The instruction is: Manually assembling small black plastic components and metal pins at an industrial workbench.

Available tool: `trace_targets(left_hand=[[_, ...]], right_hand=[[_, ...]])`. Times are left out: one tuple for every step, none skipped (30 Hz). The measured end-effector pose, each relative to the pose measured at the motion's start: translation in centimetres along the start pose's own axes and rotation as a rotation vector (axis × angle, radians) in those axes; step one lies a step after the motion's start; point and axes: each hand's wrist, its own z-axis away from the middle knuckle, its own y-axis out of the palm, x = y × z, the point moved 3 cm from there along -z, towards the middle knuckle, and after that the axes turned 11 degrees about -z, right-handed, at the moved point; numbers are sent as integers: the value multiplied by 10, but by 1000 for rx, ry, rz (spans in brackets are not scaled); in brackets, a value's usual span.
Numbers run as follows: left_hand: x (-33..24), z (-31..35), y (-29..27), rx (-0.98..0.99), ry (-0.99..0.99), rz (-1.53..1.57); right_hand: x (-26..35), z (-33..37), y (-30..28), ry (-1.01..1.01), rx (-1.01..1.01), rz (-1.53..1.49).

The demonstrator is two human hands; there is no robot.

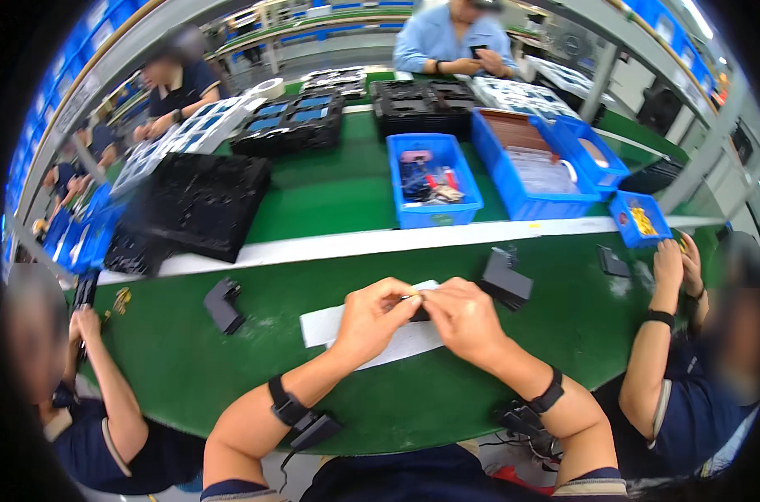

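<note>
My left hand (371, 315) and my right hand (465, 320) meet over white sheets (319, 327) on the green table. Thumb and forefinger of the left hand pinch a small yellow piece (412, 294), its kind too small to make out. The right fingertips are closed against the same spot; whether they grip the yellow piece or something else is hidden. Something dark shows just below the fingertips, partly covered by the hands. A dark grey angular part (506, 279) lies right of my right hand, and a similar angular part (223, 306) lies to the left.
Beyond a white strip (330, 243) stand a blue bin of small parts (434, 219), a larger blue bin (555, 206), a small bin with yellow pieces (643, 222) and black trays (200, 201). Co-workers sit close on both sides, others across the table.
</note>
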Motion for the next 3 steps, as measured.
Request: trace_targets(left_hand=[[1, 0, -1, -20, 3, -12], [2, -1, -4, -36, 8, -23], [-4, -2, -5, -21, -9, -122]], right_hand=[[0, 2, 1, -31, -7, 38], [-2, 2, 5, -40, 16, 65], [-2, 2, 5, -39, 48, 126]])
